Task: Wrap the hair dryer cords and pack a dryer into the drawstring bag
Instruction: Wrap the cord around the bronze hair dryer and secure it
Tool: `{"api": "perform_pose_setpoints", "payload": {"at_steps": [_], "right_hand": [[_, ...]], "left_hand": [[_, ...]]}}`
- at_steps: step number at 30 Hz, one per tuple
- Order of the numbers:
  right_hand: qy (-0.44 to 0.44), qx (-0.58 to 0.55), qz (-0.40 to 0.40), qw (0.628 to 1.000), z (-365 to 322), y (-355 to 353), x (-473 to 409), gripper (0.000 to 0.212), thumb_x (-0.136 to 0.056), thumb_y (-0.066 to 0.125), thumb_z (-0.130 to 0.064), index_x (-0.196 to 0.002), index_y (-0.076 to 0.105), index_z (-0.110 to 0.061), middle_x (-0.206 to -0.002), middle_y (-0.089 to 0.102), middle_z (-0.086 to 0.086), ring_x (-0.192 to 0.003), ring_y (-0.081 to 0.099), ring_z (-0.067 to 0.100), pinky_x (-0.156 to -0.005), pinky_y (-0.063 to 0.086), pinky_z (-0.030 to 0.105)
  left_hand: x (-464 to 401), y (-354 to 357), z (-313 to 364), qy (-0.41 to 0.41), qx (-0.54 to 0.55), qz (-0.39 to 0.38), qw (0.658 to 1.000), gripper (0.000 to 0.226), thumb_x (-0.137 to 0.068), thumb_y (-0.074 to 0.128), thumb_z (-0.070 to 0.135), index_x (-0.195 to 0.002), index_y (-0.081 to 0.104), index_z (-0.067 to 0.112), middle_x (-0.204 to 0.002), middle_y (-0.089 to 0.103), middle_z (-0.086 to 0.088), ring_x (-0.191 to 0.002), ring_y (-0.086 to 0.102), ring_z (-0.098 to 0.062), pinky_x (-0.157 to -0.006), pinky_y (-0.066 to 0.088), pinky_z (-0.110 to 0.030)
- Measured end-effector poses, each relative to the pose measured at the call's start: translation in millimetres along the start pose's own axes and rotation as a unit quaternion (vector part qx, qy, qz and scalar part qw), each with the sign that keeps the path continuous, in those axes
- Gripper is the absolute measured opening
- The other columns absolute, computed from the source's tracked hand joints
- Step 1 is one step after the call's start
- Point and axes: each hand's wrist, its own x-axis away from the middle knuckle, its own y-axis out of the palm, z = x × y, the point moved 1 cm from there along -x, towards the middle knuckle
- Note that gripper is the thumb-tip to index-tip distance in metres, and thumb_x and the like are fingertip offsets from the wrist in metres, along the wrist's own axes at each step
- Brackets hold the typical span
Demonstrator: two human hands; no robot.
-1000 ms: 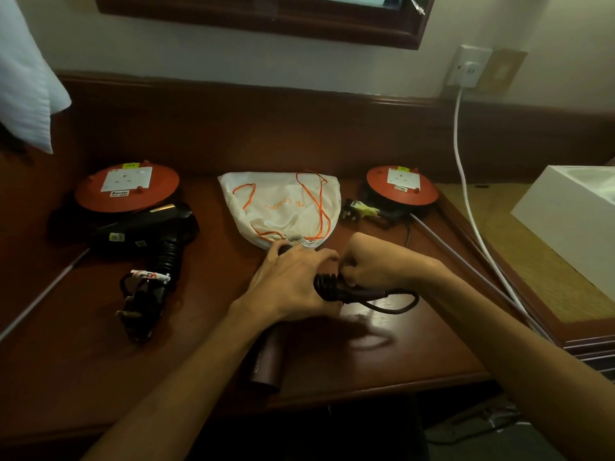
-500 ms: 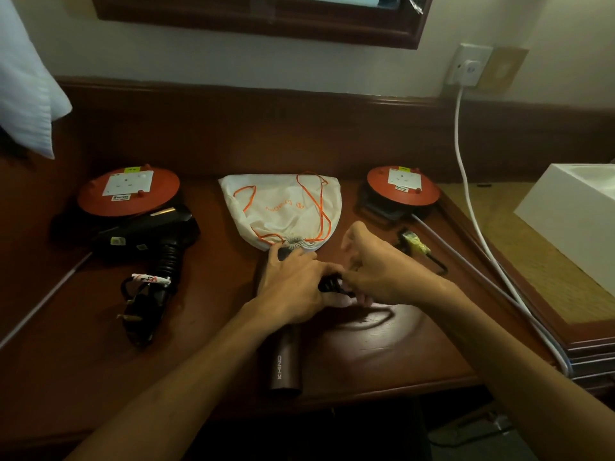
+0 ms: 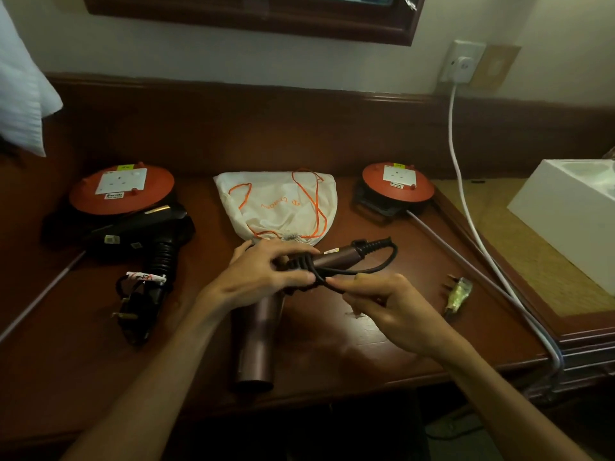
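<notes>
head view: two orange cable reels (image 3: pixel 121 191) (image 3: pixel 397 183) sit at the back of the wooden desk (image 3: pixel 382 334), with the closed drawstring bag (image 3: pixel 276 204) lying flat between them; what it holds cannot be told. two dryers: a black dryer (image 3: pixel 146 227), cord bundled, lies left; the brown dryer (image 3: pixel 256 341) lies in the middle. left hand (image 3: pixel 263 274) grips its handle over the coils, right hand (image 3: pixel 392 304) pinches the black cord (image 3: pixel 362 269). its plug (image 3: pixel 459 294) lies to the right

Head view, close above desk (image 3: pixel 332 354)
</notes>
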Motion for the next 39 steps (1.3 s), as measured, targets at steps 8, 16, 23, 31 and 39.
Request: {"api": "perform_pose_setpoints", "payload": {"at_steps": [8,16,23,31,39], "right_hand": [[0.053,-0.033,0.045,0.997,28.9,19.7,5.2,0.014,-0.092,0.072,-0.024,-0.089,0.079,-0.013,-0.073,0.074,-0.001,-0.057,0.063,0.013,-0.055,0.047,0.025],[0.139,0.074,-0.108,0.982,49.4,-1.2,-31.1,0.023,-0.095,0.069,-0.018,-0.076,0.064,-0.03,-0.068,0.065,-0.005,-0.063,0.061,0.014,-0.056,0.047,0.021],[0.058,0.137,-0.193,0.97,46.4,-3.5,-85.5,0.024,-0.087,0.072,-0.002,-0.069,0.059,-0.008,-0.06,0.054,0.002,-0.053,0.047,0.007,-0.054,0.039,0.022],[0.07,0.145,-0.239,0.957,32.6,-15.6,-115.4,0.019,-0.086,0.074,-0.007,-0.075,0.066,0.007,-0.067,0.058,0.012,-0.06,0.048,0.013,-0.057,0.038,0.025],[0.086,0.12,-0.275,0.95,3.2,-25.0,-114.9,0.023,-0.098,0.064,-0.022,-0.081,0.073,-0.01,-0.066,0.06,-0.001,-0.057,0.049,0.005,-0.055,0.039,0.021]], "left_hand": [[8.7,12.3,1.9,0.023,-0.055,0.117,0.991,0.034,-0.073,0.052,0.087,-0.098,0.065,0.068,-0.092,0.069,0.025,-0.099,0.059,0.001,-0.105,0.039,-0.048],[11.0,16.0,-3.6,0.058,-0.056,0.104,0.991,0.044,-0.074,0.056,0.083,-0.105,0.071,0.056,-0.088,0.061,0.029,-0.107,0.044,0.016,-0.111,0.023,-0.035],[14.2,10.3,-11.5,0.081,-0.064,0.099,0.99,0.051,-0.059,0.054,0.096,-0.101,0.062,0.07,-0.097,0.065,0.021,-0.105,0.045,0.009,-0.106,0.023,-0.029],[16.0,8.9,-9.3,0.076,-0.116,0.092,0.986,0.058,-0.064,0.058,0.088,-0.114,0.065,0.058,-0.092,0.057,0.019,-0.098,0.05,0.002,-0.107,0.019,-0.025],[13.6,15.3,2.3,0.057,-0.226,0.031,0.972,0.069,-0.074,0.058,0.084,-0.131,0.057,0.046,-0.114,0.061,0.018,-0.118,0.049,-0.004,-0.118,0.016,-0.041]]}}
